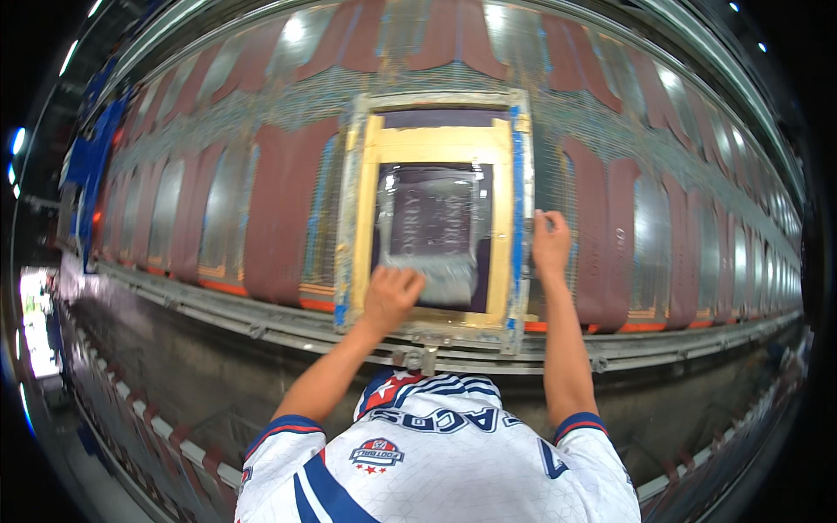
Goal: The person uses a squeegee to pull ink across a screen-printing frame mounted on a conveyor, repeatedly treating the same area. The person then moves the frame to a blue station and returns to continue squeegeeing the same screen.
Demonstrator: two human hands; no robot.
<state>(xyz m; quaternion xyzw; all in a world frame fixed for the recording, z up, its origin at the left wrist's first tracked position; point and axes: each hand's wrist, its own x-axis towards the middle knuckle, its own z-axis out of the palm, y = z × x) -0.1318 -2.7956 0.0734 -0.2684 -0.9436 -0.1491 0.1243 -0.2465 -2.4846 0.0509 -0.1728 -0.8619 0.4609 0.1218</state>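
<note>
A printing screen (514,305) with a metal frame, yellow tape border (370,227) and blue tape on its sides lies before me. Grey, streaky ink (445,275) covers the lower part of its dark, lettered middle (427,209). My left hand (392,296) is curled over the lower left of that grey patch; whatever its fingers hold is blurred and hidden. At the screen's right rim, my right hand (549,244) has its fingers bent round the frame's edge.
Maroon cut fabric pieces (288,209) lie in rows on a long metallic printing table (218,218) either side of the screen. Metal rails (610,362) run along the near edge. Blue machinery (91,174) stands at the far left, beside a bright opening (37,322).
</note>
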